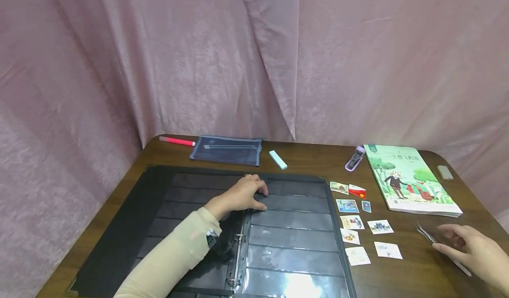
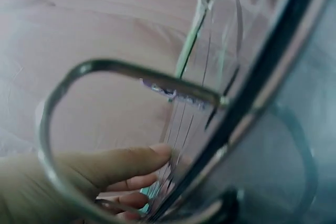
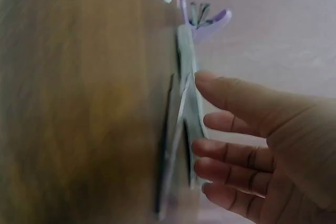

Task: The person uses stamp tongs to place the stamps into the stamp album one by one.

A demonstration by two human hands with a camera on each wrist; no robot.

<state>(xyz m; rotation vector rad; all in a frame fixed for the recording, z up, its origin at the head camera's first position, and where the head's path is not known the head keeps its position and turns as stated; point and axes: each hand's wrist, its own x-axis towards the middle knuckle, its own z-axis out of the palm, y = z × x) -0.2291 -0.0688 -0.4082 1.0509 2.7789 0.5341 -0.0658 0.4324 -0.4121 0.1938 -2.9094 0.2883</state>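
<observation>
A black stamp album (image 1: 119, 227) lies spread on the table, with clear strip pockets and a metal ring binding (image 1: 238, 254). My left hand (image 1: 242, 194) rests on it near the top of the binding, thumb and fingers on the pocket page (image 1: 294, 231). In the left wrist view, a blurred ring partly frames that hand (image 2: 121, 171). Metal tweezers (image 1: 459, 265) lie on the table at the right. Beside them is my right hand (image 1: 473, 249), fingers spread loosely. The right wrist view shows the fingers next to the tweezers (image 3: 176, 140), not curled around them.
Several stamps (image 1: 351, 222) lie along the album's right edge. Behind them are a purple clipper-like tool (image 1: 355, 159), a green picture book (image 1: 397, 161) and an eraser (image 1: 444, 172). At the back are a red marker (image 1: 176, 141), a mesh pouch (image 1: 226, 156) and a pale blue bar (image 1: 278, 160).
</observation>
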